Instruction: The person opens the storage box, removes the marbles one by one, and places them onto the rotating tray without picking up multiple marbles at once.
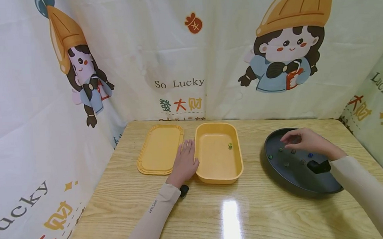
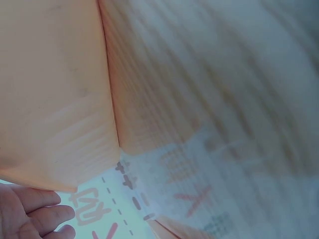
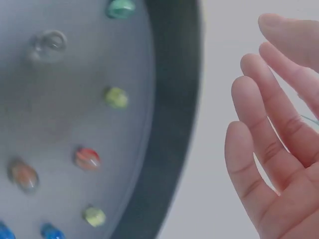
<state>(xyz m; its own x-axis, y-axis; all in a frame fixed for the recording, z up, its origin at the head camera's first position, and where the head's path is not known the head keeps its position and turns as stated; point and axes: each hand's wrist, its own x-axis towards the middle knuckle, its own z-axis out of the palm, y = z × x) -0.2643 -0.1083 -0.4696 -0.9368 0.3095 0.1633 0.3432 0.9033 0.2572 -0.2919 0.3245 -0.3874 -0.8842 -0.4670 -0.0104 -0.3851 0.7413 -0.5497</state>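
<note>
My left hand [image 1: 183, 164] lies with straightened fingers against the left side of a yellow-orange plastic box [image 1: 213, 153]. In the left wrist view its fingertips show beside the box wall [image 2: 55, 94]. Small yellow-green marbles [image 1: 230, 145] sit inside that box towards its right side. Over a round dark tray [image 1: 300, 178] hovers my right hand [image 1: 306, 141], palm down in the head view, fingers loosely bent and nothing between them. Several glass marbles lie spread in the tray, among them a red-streaked one [image 3: 87, 159], a green one [image 3: 121, 8] and a clear one [image 3: 50, 45].
A flat yellow-orange lid [image 1: 160, 148] lies left of the box on the wooden table [image 1: 200, 217]. Behind and at both sides hangs a printed cloth [image 1: 160, 33] with cartoon figures. A dark strap piece [image 1: 318, 167] sits at my right wrist.
</note>
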